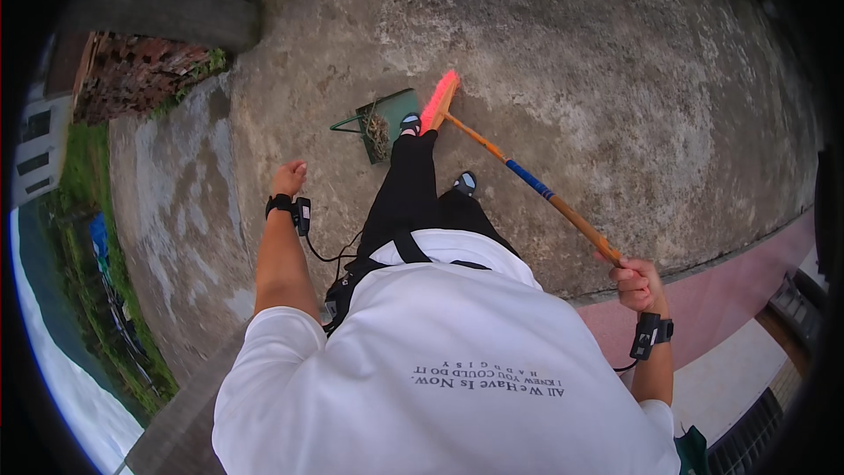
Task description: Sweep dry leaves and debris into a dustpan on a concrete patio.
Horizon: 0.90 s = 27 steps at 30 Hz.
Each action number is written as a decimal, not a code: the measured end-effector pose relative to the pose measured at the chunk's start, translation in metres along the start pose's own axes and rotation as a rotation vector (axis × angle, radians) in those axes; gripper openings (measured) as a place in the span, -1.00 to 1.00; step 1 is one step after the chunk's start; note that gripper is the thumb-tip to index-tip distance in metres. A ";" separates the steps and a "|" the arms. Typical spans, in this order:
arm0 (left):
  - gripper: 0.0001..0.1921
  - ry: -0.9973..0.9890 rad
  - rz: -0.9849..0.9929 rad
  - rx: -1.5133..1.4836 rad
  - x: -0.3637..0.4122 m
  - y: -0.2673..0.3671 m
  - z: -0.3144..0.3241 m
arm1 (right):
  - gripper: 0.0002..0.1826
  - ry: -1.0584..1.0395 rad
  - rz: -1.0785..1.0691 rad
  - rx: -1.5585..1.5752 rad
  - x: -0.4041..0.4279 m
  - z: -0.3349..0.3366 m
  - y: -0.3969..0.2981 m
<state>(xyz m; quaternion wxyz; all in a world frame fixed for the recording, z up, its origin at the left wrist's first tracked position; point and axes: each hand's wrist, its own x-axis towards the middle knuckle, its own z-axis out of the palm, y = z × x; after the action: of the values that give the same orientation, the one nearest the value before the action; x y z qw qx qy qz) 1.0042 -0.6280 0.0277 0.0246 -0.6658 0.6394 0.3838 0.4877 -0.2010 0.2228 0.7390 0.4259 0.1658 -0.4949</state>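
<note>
My right hand grips the end of the wooden handle of a push broom, which has blue wrapping partway along it. Slanting away from me over the floor, the handle ends at a head with bright pink bristles. Right beside the bristles lies a green dustpan with a thin handle on its left side. Dry twigs or plant litter lie in it. One sandalled foot overlaps the pan's near right edge. My left hand hangs at my left, fingers curled with nothing visible in them.
Stained concrete floor spreads around my feet. A low pink wall or ledge runs along the right. At the upper left, stacked bricks stand near a concrete block or wall. Grass borders the concrete at the far left.
</note>
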 end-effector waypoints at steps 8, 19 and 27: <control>-0.73 0.013 0.079 -0.122 0.040 0.008 -0.003 | -0.58 0.238 -0.160 -0.557 -0.043 0.060 0.016; -0.75 0.080 0.135 -0.283 0.022 0.019 -0.002 | -0.61 0.258 -0.388 -0.629 -0.029 0.052 -0.004; -0.75 0.147 0.084 -0.133 -0.014 0.014 0.001 | -0.59 0.132 -0.312 -0.386 -0.027 0.020 -0.014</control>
<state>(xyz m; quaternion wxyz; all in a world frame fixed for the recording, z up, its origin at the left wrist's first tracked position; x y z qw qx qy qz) 0.9936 -0.6182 0.0411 -0.0829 -0.6651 0.6398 0.3761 0.4599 -0.2024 0.2461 0.7090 0.2776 0.3690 -0.5330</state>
